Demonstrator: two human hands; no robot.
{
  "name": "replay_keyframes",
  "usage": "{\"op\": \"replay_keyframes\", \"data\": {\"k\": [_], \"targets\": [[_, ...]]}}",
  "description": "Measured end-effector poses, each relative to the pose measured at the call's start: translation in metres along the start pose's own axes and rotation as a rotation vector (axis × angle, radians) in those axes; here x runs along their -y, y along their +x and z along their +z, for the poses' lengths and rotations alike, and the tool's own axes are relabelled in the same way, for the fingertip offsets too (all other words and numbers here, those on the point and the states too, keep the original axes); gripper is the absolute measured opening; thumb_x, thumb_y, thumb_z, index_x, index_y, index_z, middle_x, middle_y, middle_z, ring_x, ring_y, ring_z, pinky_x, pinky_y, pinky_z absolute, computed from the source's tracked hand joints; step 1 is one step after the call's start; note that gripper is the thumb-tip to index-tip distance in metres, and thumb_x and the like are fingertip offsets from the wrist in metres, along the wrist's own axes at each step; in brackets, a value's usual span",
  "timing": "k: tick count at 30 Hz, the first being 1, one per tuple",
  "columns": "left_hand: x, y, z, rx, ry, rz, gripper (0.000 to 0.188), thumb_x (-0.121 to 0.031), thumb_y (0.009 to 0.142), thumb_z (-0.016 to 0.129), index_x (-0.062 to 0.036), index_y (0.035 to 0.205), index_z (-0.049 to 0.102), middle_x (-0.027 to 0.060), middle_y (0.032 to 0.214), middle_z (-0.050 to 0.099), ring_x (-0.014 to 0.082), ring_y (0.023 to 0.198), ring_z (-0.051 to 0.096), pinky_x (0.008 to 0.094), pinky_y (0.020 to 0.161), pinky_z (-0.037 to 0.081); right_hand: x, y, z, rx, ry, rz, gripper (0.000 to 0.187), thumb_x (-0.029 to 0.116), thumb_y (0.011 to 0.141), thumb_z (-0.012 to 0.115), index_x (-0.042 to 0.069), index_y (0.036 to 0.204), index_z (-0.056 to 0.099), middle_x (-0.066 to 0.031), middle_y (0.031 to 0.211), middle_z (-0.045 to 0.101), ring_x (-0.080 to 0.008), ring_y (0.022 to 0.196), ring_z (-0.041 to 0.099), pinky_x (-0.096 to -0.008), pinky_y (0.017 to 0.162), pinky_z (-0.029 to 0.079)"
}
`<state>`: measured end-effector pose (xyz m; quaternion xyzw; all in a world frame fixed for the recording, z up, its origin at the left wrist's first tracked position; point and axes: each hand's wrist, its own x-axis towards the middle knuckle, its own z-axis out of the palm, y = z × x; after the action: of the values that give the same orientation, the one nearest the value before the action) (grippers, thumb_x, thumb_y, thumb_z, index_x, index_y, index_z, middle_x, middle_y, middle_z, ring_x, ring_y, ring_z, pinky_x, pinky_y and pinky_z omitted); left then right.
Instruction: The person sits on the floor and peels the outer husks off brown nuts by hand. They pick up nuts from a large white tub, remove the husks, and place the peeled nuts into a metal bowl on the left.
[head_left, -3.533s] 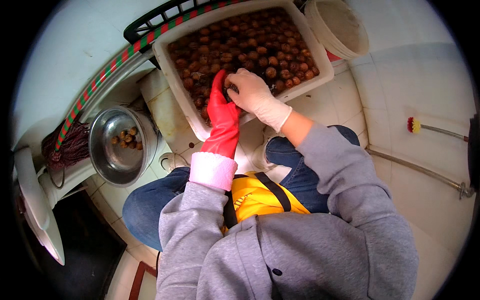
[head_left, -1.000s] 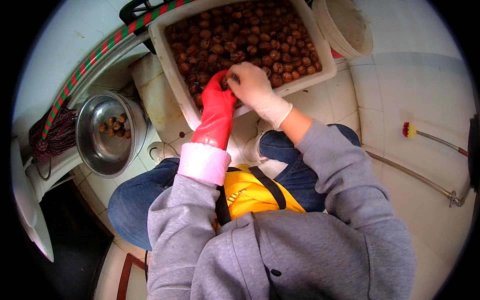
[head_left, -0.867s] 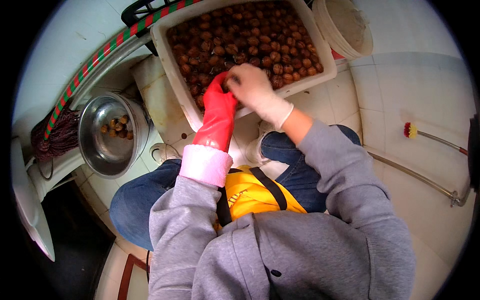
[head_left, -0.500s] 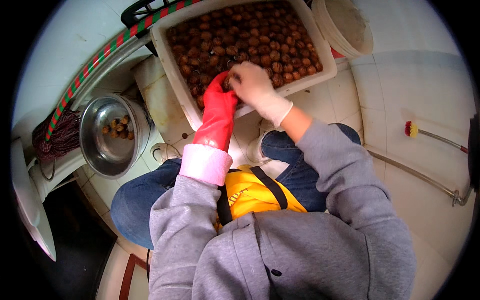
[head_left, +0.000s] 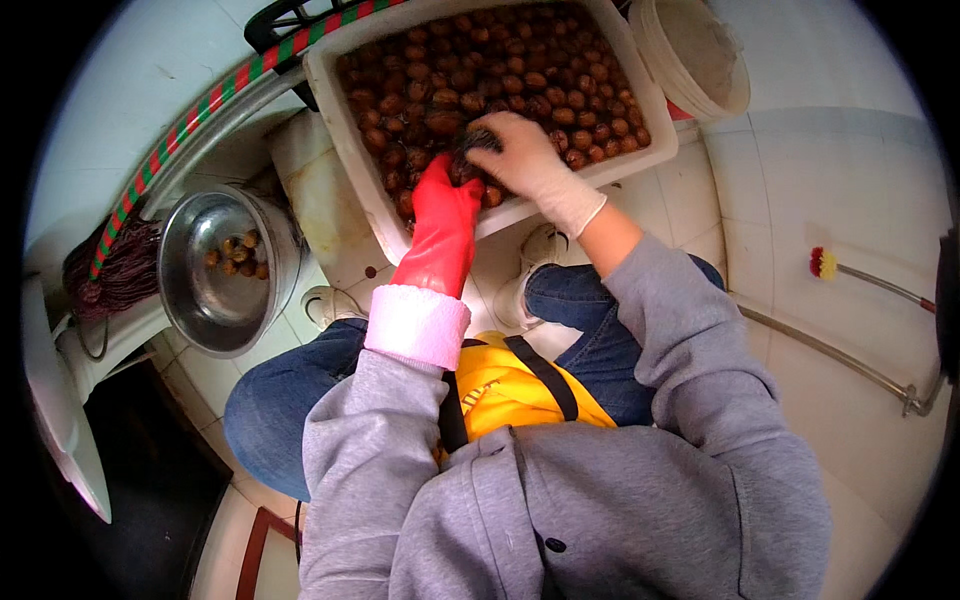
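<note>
We judge this scrubbing: our right grip [head_left: 515, 155] pinches a dark scourer [head_left: 481, 141] beside our left grip [head_left: 447, 198] (whether closed on anything, we cannot tell), walnuts [head_left: 445, 122] soaking just beyond both, the next stroke calling for steadiness.

Lettering [head_left: 479, 396] on the yellow cloth [head_left: 525, 403] cannot be read.

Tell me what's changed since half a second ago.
The right hand has shifted rightward, slightly away from the red-gloved left hand, exposing more of the dark object between them. The white tub and the metal bowl with its brown nuts stayed put.
</note>
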<state>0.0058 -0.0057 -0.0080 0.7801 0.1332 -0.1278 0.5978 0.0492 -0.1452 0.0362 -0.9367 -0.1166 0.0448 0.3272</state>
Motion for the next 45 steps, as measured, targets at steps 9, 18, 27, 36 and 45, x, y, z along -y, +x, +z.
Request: {"op": "replay_keyframes", "data": {"k": [9, 18, 27, 36, 45], "targets": [[0.064, 0.035, 0.016, 0.165, -1.016, -0.059, 0.041, -0.015, 0.091, 0.052, -0.0007, 0.130, 0.051, 0.0166, 0.123, 0.060, 0.0273, 0.114, 0.057, 0.0365, 0.096, 0.046, 0.047, -0.013, 0.009, 0.061, -0.147, -0.051, 0.022, 0.022, 0.081, 0.067, 0.003, 0.092, 0.066, -0.0182, 0.101, 0.063, -0.0365, 0.095, 0.062, -0.0451, 0.082, 0.051], [0.049, 0.021, 0.018, 0.035, -0.681, 0.104, 0.044, -0.003, 0.082, 0.067, -0.0052, 0.125, 0.059, 0.0111, 0.117, 0.065, 0.0194, 0.109, 0.060, 0.0325, 0.095, 0.047, 0.043, -0.017, 0.017, -0.020, -0.128, -0.010, 0.026, 0.022, 0.079, 0.068, 0.005, 0.097, 0.065, -0.0171, 0.095, 0.063, -0.0375, 0.094, 0.061, -0.0459, 0.081, 0.050], [-0.032, -0.015, -0.002, 0.111, -0.584, 0.215, 0.052, -0.003, 0.081, 0.071, -0.0077, 0.131, 0.057, 0.0090, 0.122, 0.061, 0.0180, 0.113, 0.057, 0.0306, 0.099, 0.044, -0.013, -0.005, -0.014, -0.117, -0.325, 0.127, 0.035, 0.021, 0.079, 0.071, 0.004, 0.109, 0.061, -0.0183, 0.105, 0.061, -0.0364, 0.099, 0.060, -0.0450, 0.084, 0.050], [-0.019, -0.007, -0.003, 0.028, -0.529, 0.046, 0.051, -0.007, 0.083, 0.071, -0.0088, 0.132, 0.056, 0.0083, 0.119, 0.061, 0.0155, 0.105, 0.058, 0.0274, 0.093, 0.046, -0.031, -0.003, -0.007, -0.009, -0.248, 0.330, 0.037, 0.022, 0.081, 0.068, 0.006, 0.114, 0.062, -0.0171, 0.109, 0.064, -0.0362, 0.104, 0.061, -0.0427, 0.089, 0.049], [-0.034, -0.015, -0.003, 0.170, -0.516, 0.113, 0.054, -0.005, 0.080, 0.074, -0.0072, 0.131, 0.057, 0.0064, 0.113, 0.065, 0.0168, 0.102, 0.061, 0.0288, 0.091, 0.048, -0.022, -0.001, -0.006, -0.010, -0.232, 0.075, 0.034, 0.022, 0.082, 0.066, 0.007, 0.112, 0.062, -0.0177, 0.108, 0.061, -0.0372, 0.103, 0.059, -0.0454, 0.088, 0.049]]}}
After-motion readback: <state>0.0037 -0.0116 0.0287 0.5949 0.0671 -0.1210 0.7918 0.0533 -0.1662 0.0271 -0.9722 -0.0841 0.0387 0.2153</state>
